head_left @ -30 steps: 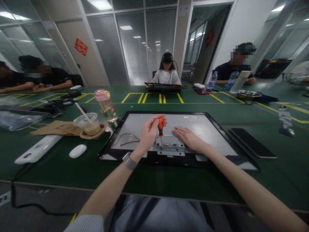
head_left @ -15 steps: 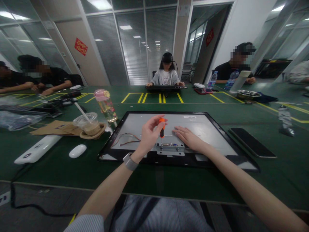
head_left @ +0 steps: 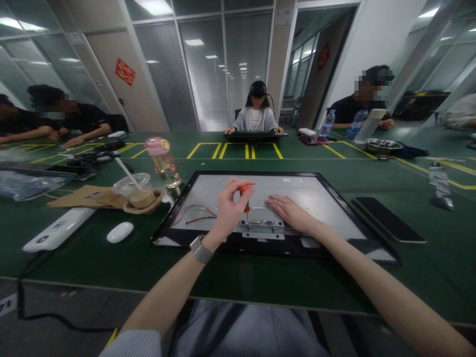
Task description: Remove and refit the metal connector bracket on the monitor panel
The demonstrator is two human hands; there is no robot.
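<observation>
A flat display panel [head_left: 312, 203] with a black frame lies back side up on the table before me. My left hand [head_left: 229, 206] grips the handle of an orange and black screwdriver [head_left: 244, 189], held nearly upright. Its shaft points down at a metal bracket with ports [head_left: 263, 229] near the panel's front edge; the tip's exact contact is too small to tell. My right hand [head_left: 290, 212] lies flat on the panel, fingers stretched out, just right of the bracket. Thin wires [head_left: 199, 218] run across the panel at left.
Left of the panel are a plastic cup with a straw [head_left: 139, 191], a pink-lidded bottle [head_left: 163, 163], a white case [head_left: 119, 232] and a white power strip [head_left: 59, 230]. A phone [head_left: 386, 218] lies at right. Several people sit around the green table [head_left: 230, 282].
The screwdriver's handle has tilted slightly to the left, and my left fingers have shifted around it. My right hand stays in place.
</observation>
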